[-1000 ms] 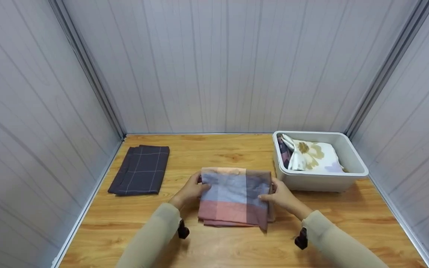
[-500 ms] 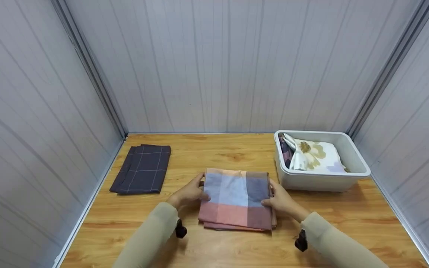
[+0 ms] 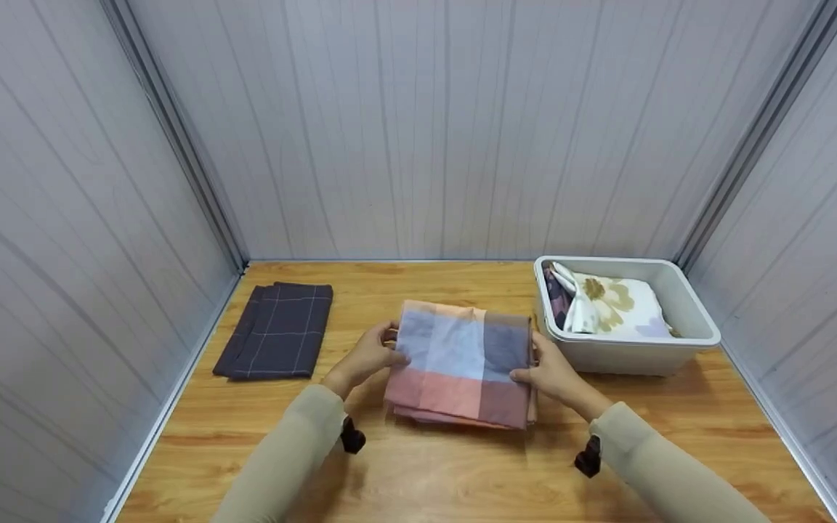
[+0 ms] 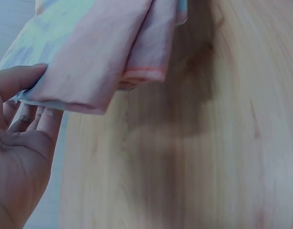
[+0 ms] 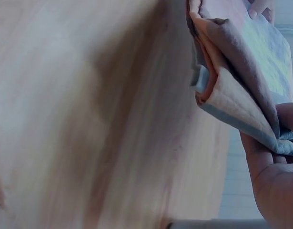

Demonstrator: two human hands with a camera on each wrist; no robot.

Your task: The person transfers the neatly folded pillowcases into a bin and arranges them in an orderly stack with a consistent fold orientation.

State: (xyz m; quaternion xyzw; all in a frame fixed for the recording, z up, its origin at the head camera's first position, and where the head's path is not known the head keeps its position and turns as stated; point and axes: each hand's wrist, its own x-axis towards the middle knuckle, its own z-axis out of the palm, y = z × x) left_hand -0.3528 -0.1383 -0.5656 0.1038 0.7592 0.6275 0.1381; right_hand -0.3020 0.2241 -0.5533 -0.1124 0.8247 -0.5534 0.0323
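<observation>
A folded checked cloth [image 3: 455, 363] in blue, pink and grey-purple squares is held between both hands at the middle of the table. My left hand [image 3: 369, 357] grips its left edge, thumb on top and fingers underneath. On the opposite edge my right hand [image 3: 555, 374] pinches the layers the same way. The left wrist view shows the cloth's pink edge [image 4: 94, 71] raised over the wood, casting a shadow. In the right wrist view several stacked layers of the folded cloth [image 5: 241, 86] show at its side.
A dark folded cloth [image 3: 277, 330] with thin white lines lies at the left of the wooden table [image 3: 447, 479]. At the back right stands a white bin [image 3: 622, 356] containing a floral cloth [image 3: 625, 305] and a darker one. Pale panels wall in three sides.
Both hands have raised the checked cloth and moved it slightly away toward the back wall. Its creased surface was smoothed flatter before that. The dark cloth and bin stay put.
</observation>
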